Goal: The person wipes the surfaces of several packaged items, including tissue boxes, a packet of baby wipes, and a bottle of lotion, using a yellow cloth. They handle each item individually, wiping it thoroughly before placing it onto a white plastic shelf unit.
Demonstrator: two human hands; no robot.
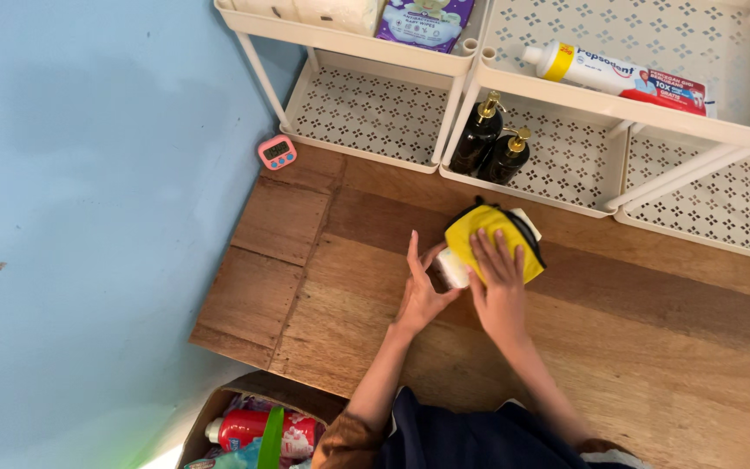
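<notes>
Right hand (498, 276) flat on yellow pouch (494, 241), fingers spread; left hand (420, 291) open against white tube (453, 267) at pouch's 8 o'clock end. Pouch mid-floor, long axis 2–8 o'clock

Matt wood-plank floor (653, 347), yellow cloth pouch (490, 227) w/ black trim, white perforated plastic racks (375, 113), glossy dark bottles (490, 143) w/ gold-tone metal pumps, matt blue wall (88, 217).

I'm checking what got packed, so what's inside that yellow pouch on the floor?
Both hands, left hand and right hand, are on the yellow pouch. White items poke out at its lower left and upper right ends. Everything else inside is covered by the fabric and the right hand.
</notes>
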